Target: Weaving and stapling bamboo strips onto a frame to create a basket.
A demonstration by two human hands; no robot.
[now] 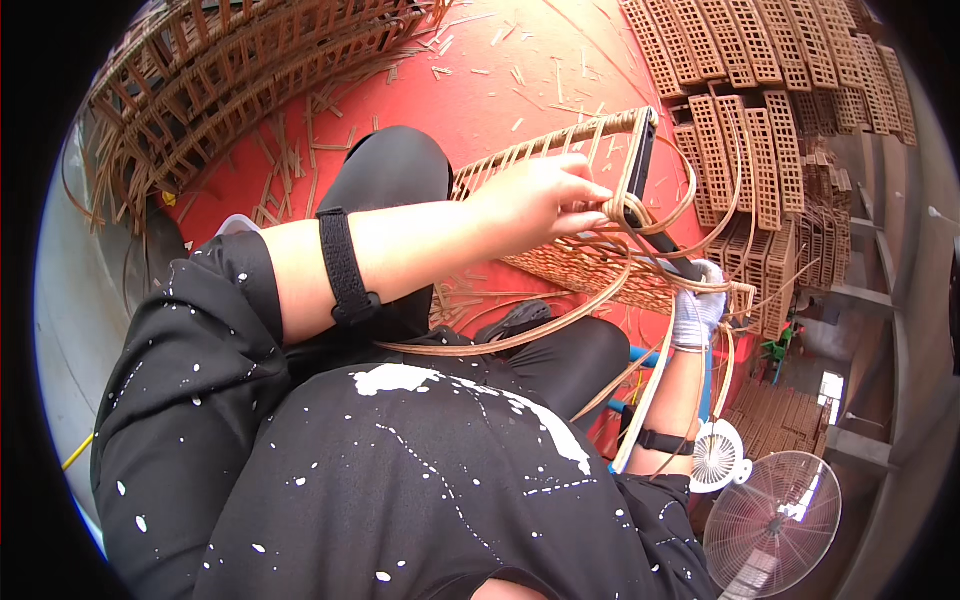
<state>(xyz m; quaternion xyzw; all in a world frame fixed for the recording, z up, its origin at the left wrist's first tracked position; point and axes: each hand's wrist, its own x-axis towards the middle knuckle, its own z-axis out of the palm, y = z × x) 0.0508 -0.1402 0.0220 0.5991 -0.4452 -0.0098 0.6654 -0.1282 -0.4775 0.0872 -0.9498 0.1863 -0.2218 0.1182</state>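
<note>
Far left, upper: curved lattice stack (260,75), brown, in several layers. Beneath and beside it: red floor (490,85), strewn with cut scraps (291,172).

Left and lower centre: black shirt (400,480), splashed white. Black strap (346,268) on the left forearm.

Centre: left hand (540,203), bare, reaching across above the person's leg (400,165), which is in black. Thumb and fingers bent, tips pinching a strip at the wrapped corner of the panel.

Centre to right of centre: panel (590,268), brown, openwork and woven, tilted, in front of the person between the two hands. Black bar (643,155) along its right edge. Strips (460,351), pale brown, long and loose: one arcs left over the person's lap, others loop around the bar and hang below.

Right of centre: right hand (698,310), in a pale glove, at the lower end of the bar. Fingers curled, grasping strips; whether they also grip the bar cannot be told. Black strap on that forearm too.

Lower right: small white fan (716,456), just beside the right forearm; large round fan (773,523) beyond it.

Far right, upper: lattice blocks (765,160), brown, stacked in rows.
</note>
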